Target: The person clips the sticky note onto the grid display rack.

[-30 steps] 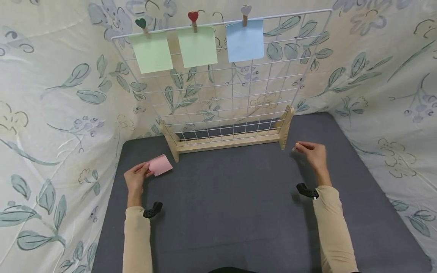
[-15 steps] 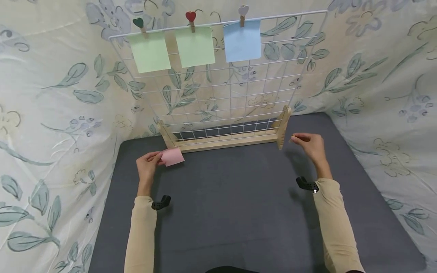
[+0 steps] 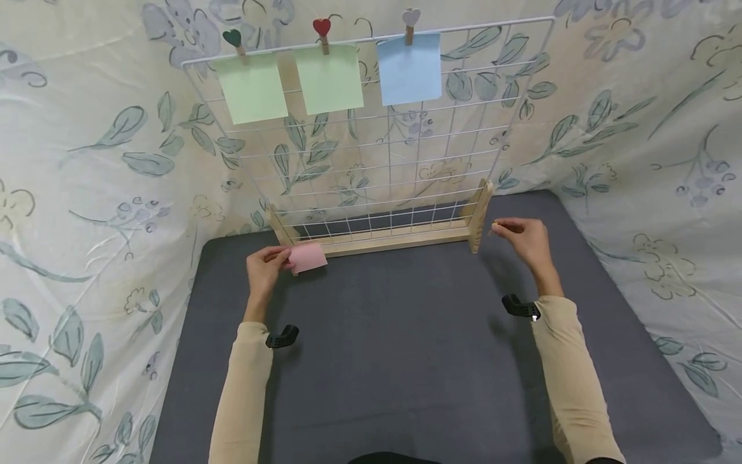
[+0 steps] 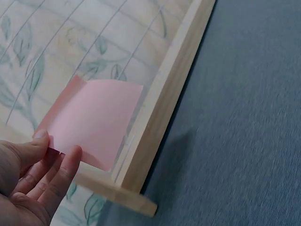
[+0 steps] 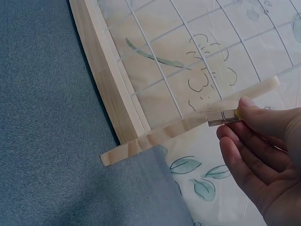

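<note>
My left hand [image 3: 265, 270] pinches a pink paper note [image 3: 308, 257] by its edge, close in front of the left foot of the wire grid rack [image 3: 400, 241]. In the left wrist view the note [image 4: 96, 120] is slightly bent, with thumb and fingers at its lower left corner. My right hand [image 3: 526, 240] is beside the rack's right foot, pinching a small wooden clothespin [image 5: 220, 117] between thumb and fingers. Its metal spring shows in the right wrist view; a bit of yellow peeks out under the thumb.
Along the grid's top bar hang two green notes [image 3: 253, 89] [image 3: 330, 80] and a blue note [image 3: 410, 69], each under a heart-topped clothespin [image 3: 321, 29]. The rack stands at the back of a dark table [image 3: 382, 348], before a floral cloth [image 3: 104, 193].
My left hand has carried the pink note rightward and away from me, toward the rack. My right hand has shifted slightly away from me with the clothespin. The head view has shifted a little.
</note>
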### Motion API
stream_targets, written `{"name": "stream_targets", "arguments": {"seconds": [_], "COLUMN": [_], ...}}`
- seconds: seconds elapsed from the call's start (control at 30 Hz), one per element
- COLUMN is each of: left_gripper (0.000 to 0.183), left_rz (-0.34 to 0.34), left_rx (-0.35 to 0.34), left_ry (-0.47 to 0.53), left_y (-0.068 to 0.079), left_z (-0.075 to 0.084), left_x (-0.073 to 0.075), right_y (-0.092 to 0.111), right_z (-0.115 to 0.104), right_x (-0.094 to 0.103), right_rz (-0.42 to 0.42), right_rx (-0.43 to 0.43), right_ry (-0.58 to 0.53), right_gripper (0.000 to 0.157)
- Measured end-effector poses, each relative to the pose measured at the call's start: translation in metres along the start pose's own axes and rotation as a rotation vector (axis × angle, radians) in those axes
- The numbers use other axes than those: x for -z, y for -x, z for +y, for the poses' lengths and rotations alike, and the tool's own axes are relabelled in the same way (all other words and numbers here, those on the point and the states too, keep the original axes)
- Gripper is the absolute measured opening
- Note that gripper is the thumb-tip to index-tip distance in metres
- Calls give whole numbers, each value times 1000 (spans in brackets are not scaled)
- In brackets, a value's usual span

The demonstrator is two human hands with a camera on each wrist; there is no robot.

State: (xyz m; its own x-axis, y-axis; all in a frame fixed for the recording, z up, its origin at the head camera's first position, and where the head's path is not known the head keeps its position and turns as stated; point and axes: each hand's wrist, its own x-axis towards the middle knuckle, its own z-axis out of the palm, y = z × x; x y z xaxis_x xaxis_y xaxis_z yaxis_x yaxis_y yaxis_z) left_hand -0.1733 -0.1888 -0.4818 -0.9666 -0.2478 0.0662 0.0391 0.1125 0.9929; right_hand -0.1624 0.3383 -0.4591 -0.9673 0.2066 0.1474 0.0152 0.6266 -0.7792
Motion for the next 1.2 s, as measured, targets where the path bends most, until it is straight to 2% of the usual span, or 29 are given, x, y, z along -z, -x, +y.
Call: {"name": "stream_targets", "arguments": {"seconds": [0.27, 0.57, 0.6, 0.87, 1.03, 1.2], "left_gripper": [21, 17, 17, 14, 14, 14], "left_rz": [-70, -159, -173, -169, -181, -188], "left_rx": [-11, -72, -71, -108, -115, -124], "left_ry": [-11, -4, 2, 9, 2, -49], "left_y": [-1, 0, 2, 6, 9, 10], "left_z": [6, 18, 23, 26, 31, 34], "left_x": [-30, -65, -68, -97, -107, -115], "right_y": [-5, -8, -8, -11, -14, -15], "right_z": [-10, -16, -17, -28, -32, -36], "right_x": [-2, -4, -4, -1, 1, 4], "right_rz": [-1, -4, -4, -2, 10, 14], "right_rx": [32, 66, 68, 102, 114, 133], "right_ry": [8, 9, 8, 21, 43, 34], "right_gripper": [35, 33, 32, 29, 26, 28]}}
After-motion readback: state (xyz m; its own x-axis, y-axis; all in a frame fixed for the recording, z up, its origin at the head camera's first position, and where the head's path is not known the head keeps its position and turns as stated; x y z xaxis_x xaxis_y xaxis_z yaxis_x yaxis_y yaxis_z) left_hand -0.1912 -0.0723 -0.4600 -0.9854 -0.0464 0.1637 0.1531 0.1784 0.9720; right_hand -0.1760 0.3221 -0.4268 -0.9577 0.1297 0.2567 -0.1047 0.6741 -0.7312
